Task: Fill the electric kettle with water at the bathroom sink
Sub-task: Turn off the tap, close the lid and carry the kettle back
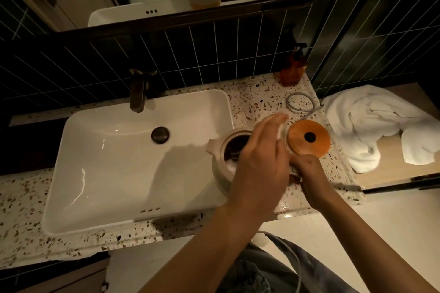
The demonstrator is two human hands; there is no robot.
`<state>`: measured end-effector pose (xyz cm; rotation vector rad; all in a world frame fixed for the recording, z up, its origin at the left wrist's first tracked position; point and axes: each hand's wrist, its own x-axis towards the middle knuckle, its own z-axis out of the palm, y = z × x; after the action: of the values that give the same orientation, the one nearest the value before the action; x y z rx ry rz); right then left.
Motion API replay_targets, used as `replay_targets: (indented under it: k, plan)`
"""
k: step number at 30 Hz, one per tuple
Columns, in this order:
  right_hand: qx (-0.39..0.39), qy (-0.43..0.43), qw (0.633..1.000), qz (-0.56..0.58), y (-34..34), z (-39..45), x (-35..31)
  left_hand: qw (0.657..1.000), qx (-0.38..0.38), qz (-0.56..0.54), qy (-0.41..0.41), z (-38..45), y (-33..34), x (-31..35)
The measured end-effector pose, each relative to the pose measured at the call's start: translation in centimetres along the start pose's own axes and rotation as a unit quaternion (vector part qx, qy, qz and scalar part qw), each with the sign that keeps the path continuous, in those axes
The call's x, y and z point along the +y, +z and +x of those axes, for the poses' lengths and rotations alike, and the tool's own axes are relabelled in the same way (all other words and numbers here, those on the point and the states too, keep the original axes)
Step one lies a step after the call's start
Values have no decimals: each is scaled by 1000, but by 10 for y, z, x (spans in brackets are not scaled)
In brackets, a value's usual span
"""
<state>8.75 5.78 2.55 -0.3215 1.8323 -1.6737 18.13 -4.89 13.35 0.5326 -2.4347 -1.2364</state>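
A cream electric kettle (222,169) stands open on the speckled counter, at the right rim of the white sink (114,162). Its round wooden lid (308,138) lies on the counter just right of it. My right hand (309,173) is closed around the kettle's handle, which it hides. My left hand (260,162) hovers over the kettle's mouth with fingers stretched out and slightly blurred, holding nothing. The dark tap (139,89) stands at the back of the sink, with no water running.
An amber soap dispenser (292,66) stands at the counter's back right corner. A grey cable (300,102) coils behind the lid. White towels (371,126) lie on a wooden shelf to the right. Dark tiled wall and a mirror rise behind.
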Motion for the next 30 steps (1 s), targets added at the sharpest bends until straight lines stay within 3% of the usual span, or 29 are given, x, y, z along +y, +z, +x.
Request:
replay_targets:
  k: [5, 8, 12, 18, 25, 30]
  plan:
    - [7, 18, 1000, 16, -5, 0, 1, 988, 70, 133, 33, -7, -9, -47]
    - [-14, 6, 1000, 14, -4, 1, 3, 983, 88, 154, 42, -9, -12, -57]
    - [-24, 7, 999, 24, -9, 2, 2, 978, 31, 205, 6, -7, -11, -60]
    - [-39, -1, 998, 48, -14, 2, 2, 945, -68, 318, -36, -16, -9, -81]
    - [-37, 8, 998, 40, -9, 1, 0, 949, -83, 300, -41, -17, -12, -87]
    - [-30, 14, 999, 43, -8, 0, 0, 987, -62, 138, -50, -18, -22, -93]
